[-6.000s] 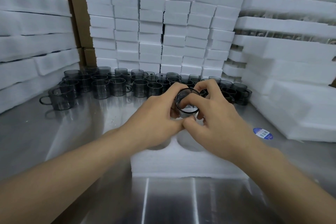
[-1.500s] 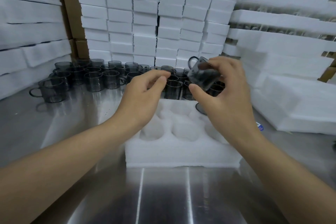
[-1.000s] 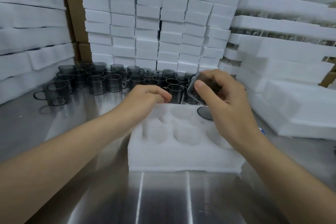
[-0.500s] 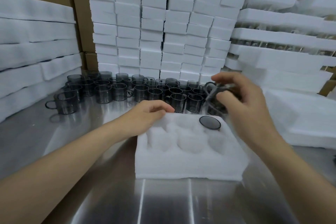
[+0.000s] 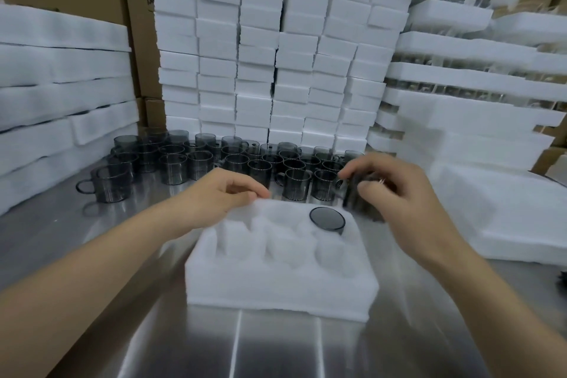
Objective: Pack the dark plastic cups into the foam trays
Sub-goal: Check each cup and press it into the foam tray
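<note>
Right hand [image 5: 395, 196] grips a cup [image 5: 354, 198] just beyond the tray [image 5: 276, 285]; left hand [image 5: 227, 199] rests curled on its far edge. It seems light, stiff, slick: pinch the wall.

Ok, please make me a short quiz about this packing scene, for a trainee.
1. True or false: the foam tray holds three cups.
2. Which hand holds a dark cup? A) left hand B) right hand C) neither
3. Fill in: the left hand touches the tray's far ___ corner.
Key: 1 false, only one seated cup; 2 B; 3 left.
</note>
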